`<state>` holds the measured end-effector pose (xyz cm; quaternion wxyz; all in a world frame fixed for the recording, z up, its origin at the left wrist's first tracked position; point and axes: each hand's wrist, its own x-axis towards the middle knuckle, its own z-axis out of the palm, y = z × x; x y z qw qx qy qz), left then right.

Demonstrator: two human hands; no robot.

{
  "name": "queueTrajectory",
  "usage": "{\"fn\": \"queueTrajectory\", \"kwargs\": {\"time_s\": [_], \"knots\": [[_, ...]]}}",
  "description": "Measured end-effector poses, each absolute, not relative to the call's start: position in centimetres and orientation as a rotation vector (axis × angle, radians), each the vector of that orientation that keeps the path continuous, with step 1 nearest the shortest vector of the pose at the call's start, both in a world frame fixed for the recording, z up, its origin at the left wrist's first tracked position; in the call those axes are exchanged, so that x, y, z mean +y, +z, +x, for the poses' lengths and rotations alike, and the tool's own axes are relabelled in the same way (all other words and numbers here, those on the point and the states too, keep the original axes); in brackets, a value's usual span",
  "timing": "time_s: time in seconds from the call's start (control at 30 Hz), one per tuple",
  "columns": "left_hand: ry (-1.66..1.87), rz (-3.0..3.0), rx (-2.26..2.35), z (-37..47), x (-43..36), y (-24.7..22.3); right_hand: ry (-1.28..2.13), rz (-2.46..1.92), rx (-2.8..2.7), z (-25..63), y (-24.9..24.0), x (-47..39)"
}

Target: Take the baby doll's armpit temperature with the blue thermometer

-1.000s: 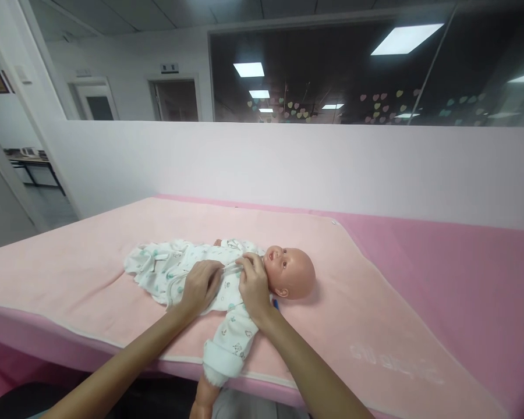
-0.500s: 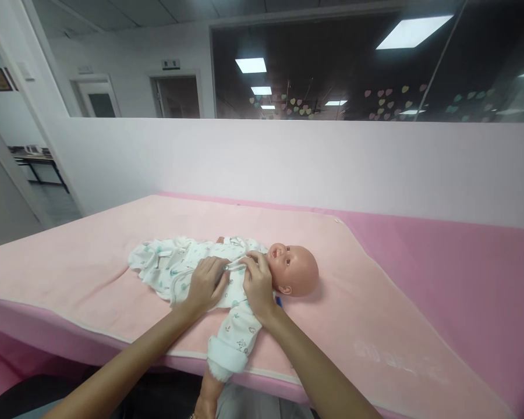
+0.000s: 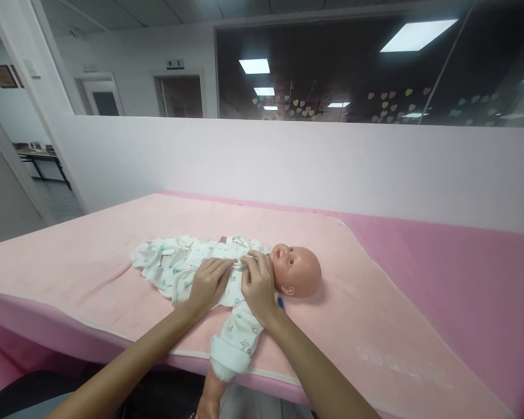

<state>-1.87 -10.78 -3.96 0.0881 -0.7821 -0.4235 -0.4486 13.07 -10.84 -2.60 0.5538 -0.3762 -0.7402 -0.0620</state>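
Note:
A baby doll (image 3: 299, 271) lies on its back, head to the right, in a white baby gown (image 3: 238, 337) with small green and brown prints. Over the doll's chest, my left hand (image 3: 209, 282) is closed, its fingertips pinching the edge of the gown's front. Close beside it, near the doll's neck, my right hand (image 3: 258, 284) is closed on the same front edge. The fingertips of both hands almost meet there; what exactly is between them is too small to make out. One sleeved arm of the doll reaches toward me past the table edge, its cuff folded back.
The doll rests on a pale pink blanket (image 3: 367, 326) over a brighter pink cover (image 3: 475, 273). A white half wall (image 3: 323, 169) with dark glass above stands behind. A small blue thing (image 3: 281, 303) shows by the doll's shoulder.
My left hand's fingertips have moved a little to the right, closer to my right hand. The strip of cloth between them now shows less. The camera view has shifted slightly.

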Motion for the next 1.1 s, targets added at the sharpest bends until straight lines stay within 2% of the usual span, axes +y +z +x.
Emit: {"fn": "queueTrajectory", "kwargs": {"time_s": [0.23, 0.5, 1.1], "knots": [[-1.406, -2.325, -1.283, -1.7, -10.88, -3.78, -0.064, -0.894, -1.814, 13.06, -2.34, -10.79], [-1.482, -2.188, -1.138, -1.67, -10.61, -4.03, -0.118, -0.829, -1.864, 13.23, -2.31, -11.17], [-1.441, -2.085, -1.131, -1.61, -11.02, -3.61, -0.133, -0.822, -1.869, 13.27, -1.97, -11.33]]}}
